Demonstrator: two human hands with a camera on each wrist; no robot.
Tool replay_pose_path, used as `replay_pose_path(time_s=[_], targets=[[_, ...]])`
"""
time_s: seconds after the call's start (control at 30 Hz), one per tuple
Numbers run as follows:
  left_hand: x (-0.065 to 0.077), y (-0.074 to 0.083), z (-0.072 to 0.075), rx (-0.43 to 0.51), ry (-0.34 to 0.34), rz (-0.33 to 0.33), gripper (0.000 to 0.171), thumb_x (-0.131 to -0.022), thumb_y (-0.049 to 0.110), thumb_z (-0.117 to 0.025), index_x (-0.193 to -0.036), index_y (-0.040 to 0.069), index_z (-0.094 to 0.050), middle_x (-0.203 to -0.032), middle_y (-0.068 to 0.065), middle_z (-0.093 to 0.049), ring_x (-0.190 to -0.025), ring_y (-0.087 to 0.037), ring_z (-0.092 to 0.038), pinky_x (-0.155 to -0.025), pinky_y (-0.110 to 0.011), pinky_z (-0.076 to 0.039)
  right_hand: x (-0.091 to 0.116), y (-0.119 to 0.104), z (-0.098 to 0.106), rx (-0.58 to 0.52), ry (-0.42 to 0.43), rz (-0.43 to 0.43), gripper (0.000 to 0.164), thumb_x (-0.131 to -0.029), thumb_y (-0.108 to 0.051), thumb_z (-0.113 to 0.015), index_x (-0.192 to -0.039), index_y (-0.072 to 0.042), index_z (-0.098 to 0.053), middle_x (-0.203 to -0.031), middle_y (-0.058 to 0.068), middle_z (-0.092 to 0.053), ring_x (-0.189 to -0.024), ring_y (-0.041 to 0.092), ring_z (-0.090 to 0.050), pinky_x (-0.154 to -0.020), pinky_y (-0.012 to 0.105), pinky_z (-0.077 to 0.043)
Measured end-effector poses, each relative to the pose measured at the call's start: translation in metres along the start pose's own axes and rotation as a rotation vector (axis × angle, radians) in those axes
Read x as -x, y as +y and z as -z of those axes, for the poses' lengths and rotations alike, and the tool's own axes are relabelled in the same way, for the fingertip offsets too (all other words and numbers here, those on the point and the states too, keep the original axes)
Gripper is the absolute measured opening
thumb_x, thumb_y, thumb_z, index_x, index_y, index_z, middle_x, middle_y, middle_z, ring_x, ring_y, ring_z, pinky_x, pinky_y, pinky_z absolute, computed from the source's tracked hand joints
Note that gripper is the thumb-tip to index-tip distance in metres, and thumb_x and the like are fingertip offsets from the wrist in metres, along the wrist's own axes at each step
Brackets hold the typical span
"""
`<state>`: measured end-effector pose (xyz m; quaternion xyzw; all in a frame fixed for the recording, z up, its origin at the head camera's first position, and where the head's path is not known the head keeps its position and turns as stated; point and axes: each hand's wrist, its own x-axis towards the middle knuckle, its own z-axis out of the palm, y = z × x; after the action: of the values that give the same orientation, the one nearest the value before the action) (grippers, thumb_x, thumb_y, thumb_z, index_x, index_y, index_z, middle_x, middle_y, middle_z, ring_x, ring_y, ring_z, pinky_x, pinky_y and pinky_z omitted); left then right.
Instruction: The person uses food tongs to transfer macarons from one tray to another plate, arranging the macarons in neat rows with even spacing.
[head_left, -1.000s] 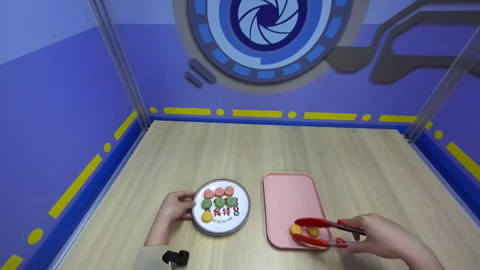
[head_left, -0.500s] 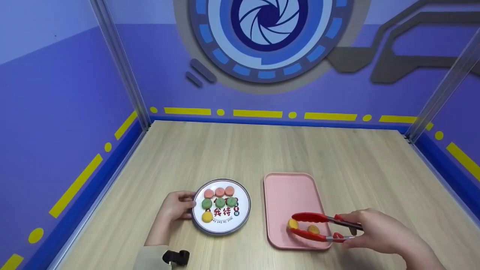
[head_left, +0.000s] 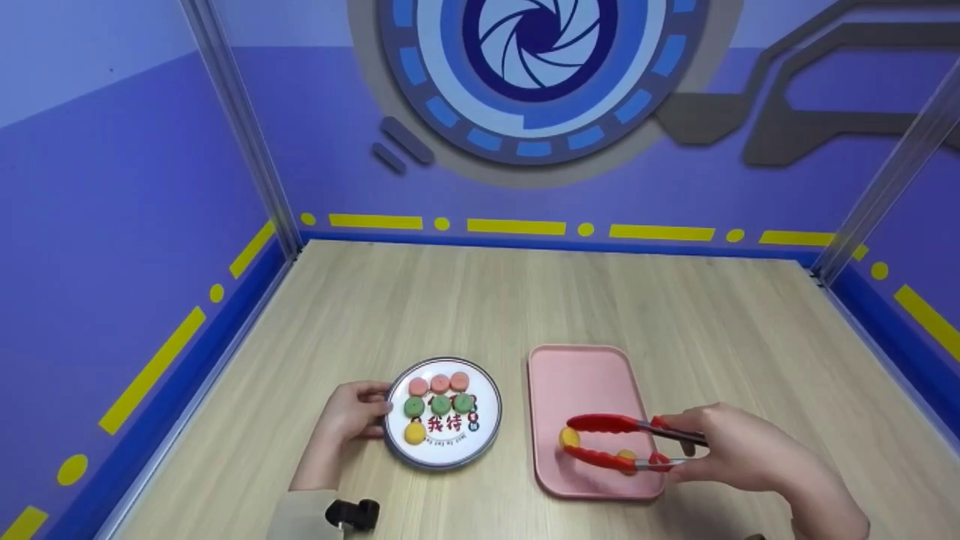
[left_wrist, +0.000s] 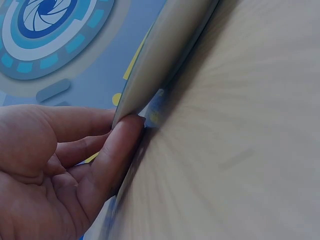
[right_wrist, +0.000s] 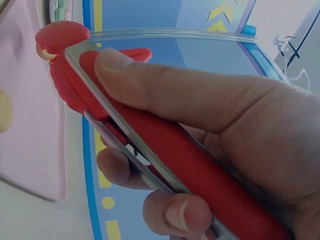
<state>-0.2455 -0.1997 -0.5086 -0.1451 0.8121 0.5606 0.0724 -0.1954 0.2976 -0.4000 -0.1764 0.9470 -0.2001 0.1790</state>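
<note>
My right hand (head_left: 739, 454) grips red-and-metal tongs (head_left: 607, 423) above the pink tray (head_left: 581, 375). Between the tong tips is a yellow disc-shaped piece (head_left: 569, 439), like a small macaron. A second yellow piece (head_left: 627, 459) lies on the tray, partly covered by the lower tong arm. My left hand (head_left: 352, 412) pinches the left rim of a round white plate (head_left: 450, 454); the left wrist view shows its thumb and fingers on the plate's edge. On the plate sit a row of pink pieces (head_left: 439, 383), a row of green pieces (head_left: 440, 405) and one yellow piece (head_left: 415, 433).
Plate and tray stand side by side on a wooden table (head_left: 510, 300), with a strip of tabletop between them. Purple-blue panels (head_left: 330, 150) enclose the back and sides. A black strap (head_left: 352, 515) is around the left wrist.
The right hand has moved the tongs left and slightly away from me, and the yellow piece between the tips has moved with them. The left hand and plate have stayed still.
</note>
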Motion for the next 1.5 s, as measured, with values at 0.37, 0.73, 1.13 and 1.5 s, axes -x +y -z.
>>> replay_pose_path(time_s=[0.37,0.73,1.13,1.5], targets=[[0.000,-0.002,-0.001,0.005,0.001,-0.004,0.040,-0.092,-0.005,-0.068,-0.132,-0.003,-0.066,-0.101,-0.012,-0.063,-0.070,-0.014,-0.062,-0.056,-0.029,-0.064,-0.014,-0.019,0.001,0.072,0.055,0.163,0.064,-0.076,-0.053,-0.086,-0.122,-0.009,-0.076,-0.101,-0.003,-0.077,-0.083,0.004,-0.065,-0.068,0.023,-0.059],[0.000,-0.001,-0.001,-0.011,0.009,0.000,0.039,-0.092,-0.003,-0.068,-0.131,-0.002,-0.067,-0.103,-0.014,-0.065,-0.068,-0.015,-0.064,-0.056,-0.029,-0.064,-0.036,-0.038,0.000,0.093,0.076,0.253,0.052,-0.078,-0.036,-0.089,-0.120,-0.006,-0.075,-0.095,-0.004,-0.074,-0.077,0.006,-0.060,-0.063,0.020,-0.051],[-0.001,-0.001,-0.001,0.010,0.002,-0.008,0.038,-0.092,-0.005,-0.068,-0.130,-0.003,-0.067,-0.099,-0.011,-0.064,-0.068,-0.014,-0.063,-0.055,-0.028,-0.064,-0.063,-0.058,-0.011,0.099,0.078,0.356,0.042,-0.077,-0.033,-0.090,-0.112,-0.013,-0.078,-0.079,-0.008,-0.064,-0.068,0.003,-0.048,-0.057,0.018,-0.042],[0.000,0.000,0.000,0.010,0.000,-0.004,0.040,-0.092,-0.006,-0.067,-0.132,-0.003,-0.066,-0.102,-0.013,-0.064,-0.070,-0.014,-0.064,-0.057,-0.030,-0.065,-0.081,-0.075,-0.023,0.134,0.085,0.367,0.030,-0.077,-0.031,-0.090,-0.102,-0.020,-0.076,-0.073,-0.013,-0.057,-0.064,0.004,-0.046,-0.055,0.019,-0.041]])
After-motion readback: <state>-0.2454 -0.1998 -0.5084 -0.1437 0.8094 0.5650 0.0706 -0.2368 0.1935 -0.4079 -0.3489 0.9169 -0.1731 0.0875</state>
